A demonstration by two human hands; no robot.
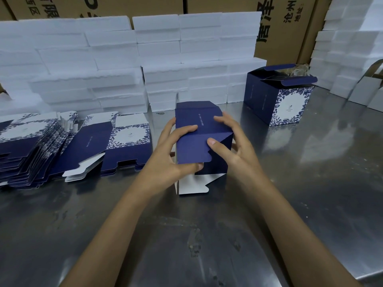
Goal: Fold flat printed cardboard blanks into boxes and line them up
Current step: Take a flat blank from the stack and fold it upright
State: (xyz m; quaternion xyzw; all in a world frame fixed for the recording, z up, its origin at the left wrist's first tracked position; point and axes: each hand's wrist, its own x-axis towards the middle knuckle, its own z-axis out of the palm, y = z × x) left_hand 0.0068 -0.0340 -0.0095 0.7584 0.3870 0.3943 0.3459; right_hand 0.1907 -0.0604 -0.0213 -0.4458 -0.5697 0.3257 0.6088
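Flat blanks point(31, 146), navy with white panels ringed in blue leaves, lie fanned in piles at the left of your steel table point(310, 204), white foam blocks point(103, 65) stacked behind them. At centre, your left hand point(167, 160) and right hand point(234, 150) clasp a half-formed navy box point(199, 129) from either side, fingers curled over its top panel, a white-backed flap hanging open beneath. To the right, well apart, a finished box point(277, 98) stands upright, its lid flaps open.
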